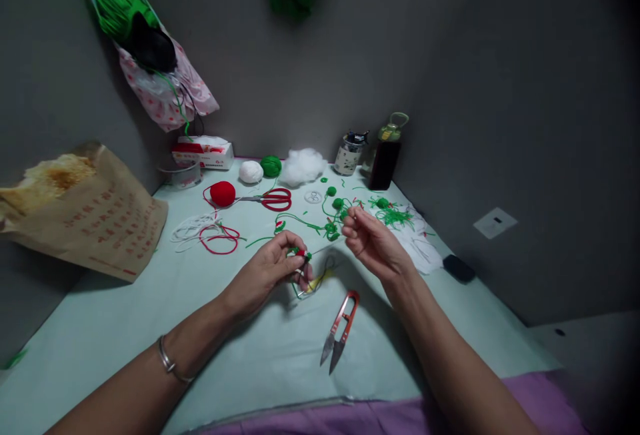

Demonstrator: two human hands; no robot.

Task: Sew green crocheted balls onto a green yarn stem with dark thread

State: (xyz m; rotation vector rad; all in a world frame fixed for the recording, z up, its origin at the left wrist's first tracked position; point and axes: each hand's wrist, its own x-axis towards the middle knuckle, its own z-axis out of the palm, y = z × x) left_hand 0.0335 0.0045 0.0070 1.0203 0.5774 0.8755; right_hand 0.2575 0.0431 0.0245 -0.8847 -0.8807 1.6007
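My left hand point(274, 267), with a silver bracelet on the wrist, pinches a small red, white and green crocheted piece point(302, 255) above the middle of the table. Dark and green strands hang below its fingers, near a small yellow item point(320, 281). To the right, my right hand point(369, 238) is raised with its fingers pressed together; a thin thread runs from it toward the crocheted piece. Whatever its fingertips hold is too small to make out. Orange-handled thread snips point(345, 321) lie on the table below the hands, blades toward me.
Behind the hands lie red-handled scissors point(275, 199), a red yarn ball point(223, 193), white stuffing point(303, 166) and green crocheted balls point(339, 203). A paper bag point(110, 221) of bread stands left. A bottle point(385, 158) and a black device point(459, 268) are at the right.
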